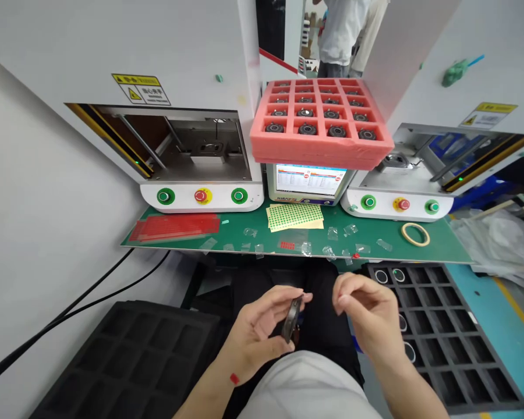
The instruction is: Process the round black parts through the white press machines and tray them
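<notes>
- Left hand [262, 331] was half closed, thumb and fingers gripping one dark disc-shaped part [291, 320], tilted on edge, above the lap.
- Right hand [369, 308] was just beside it, thumb and index tips together, other fingers curled. Couldn't tell if it pinched anything.
- Progress: held part was out of any tray, looked mid-handling. Front three rows of pink foam tray [323, 152] were filled; couldn't tell whether those parts were finished.
- Pink tray: 12 parts in those rows, back rows too foreshortened to count.
- Fixtures: 2, one dark part each, left station [212, 148] and right station [395, 161].
- Right black tray [467, 326]: 4 white-ringed parts visible, more possibly hidden by the arm. By my read, those were left over.
- Buttons: 4 green, 2 red. Monitor [310, 180]: 1. Tape roll [415, 234]: 1.
- Green-dot sticker sheets [294, 217]: at least 2, overlapping. Clear film scraps [306, 248]: several, scattered.
- Red sticker [234, 379]: 1, on left wrist.
</notes>
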`<state>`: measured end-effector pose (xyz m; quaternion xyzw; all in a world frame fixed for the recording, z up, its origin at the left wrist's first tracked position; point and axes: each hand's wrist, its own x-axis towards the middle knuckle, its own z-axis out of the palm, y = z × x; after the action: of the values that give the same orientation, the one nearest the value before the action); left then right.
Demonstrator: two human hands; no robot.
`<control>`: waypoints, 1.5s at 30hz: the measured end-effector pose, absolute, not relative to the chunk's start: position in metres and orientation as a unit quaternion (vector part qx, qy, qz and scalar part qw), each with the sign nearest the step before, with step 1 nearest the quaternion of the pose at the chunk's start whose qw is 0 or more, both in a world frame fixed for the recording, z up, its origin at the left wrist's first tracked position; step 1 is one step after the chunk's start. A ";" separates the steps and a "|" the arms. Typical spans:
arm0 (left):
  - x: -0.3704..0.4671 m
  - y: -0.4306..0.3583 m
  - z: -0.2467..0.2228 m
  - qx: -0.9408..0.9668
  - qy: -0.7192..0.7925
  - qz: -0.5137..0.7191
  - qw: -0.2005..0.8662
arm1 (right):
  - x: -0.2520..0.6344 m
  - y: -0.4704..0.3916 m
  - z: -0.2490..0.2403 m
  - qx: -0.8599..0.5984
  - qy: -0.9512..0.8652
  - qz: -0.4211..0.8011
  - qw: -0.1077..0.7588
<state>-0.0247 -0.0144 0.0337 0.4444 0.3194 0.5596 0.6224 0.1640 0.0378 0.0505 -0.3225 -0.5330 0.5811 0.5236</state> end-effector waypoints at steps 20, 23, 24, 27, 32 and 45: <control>-0.013 -0.033 0.059 0.609 0.446 0.548 0.361 | 0.150 0.008 0.060 -0.232 -0.351 0.838 0.347; -0.013 -0.034 0.061 0.615 0.450 0.542 0.354 | 0.149 0.009 0.062 -0.240 -0.360 0.836 0.337; -0.013 -0.034 0.062 0.617 0.450 0.541 0.352 | 0.149 0.009 0.062 -0.242 -0.363 0.835 0.334; -0.012 -0.034 0.064 0.618 0.452 0.540 0.350 | 0.149 0.009 0.063 -0.247 -0.369 0.834 0.328; -0.012 -0.034 0.064 0.625 0.456 0.540 0.332 | 0.149 0.008 0.064 -0.258 -0.383 0.823 0.332; -0.015 -0.034 0.059 0.630 0.419 0.562 0.334 | 0.147 0.007 0.063 -0.246 -0.343 0.843 0.334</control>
<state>-0.0155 -0.0336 0.0588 0.6297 0.4195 0.5623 0.3337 0.1472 0.0070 0.0625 -0.2457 -0.3428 0.8429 0.3340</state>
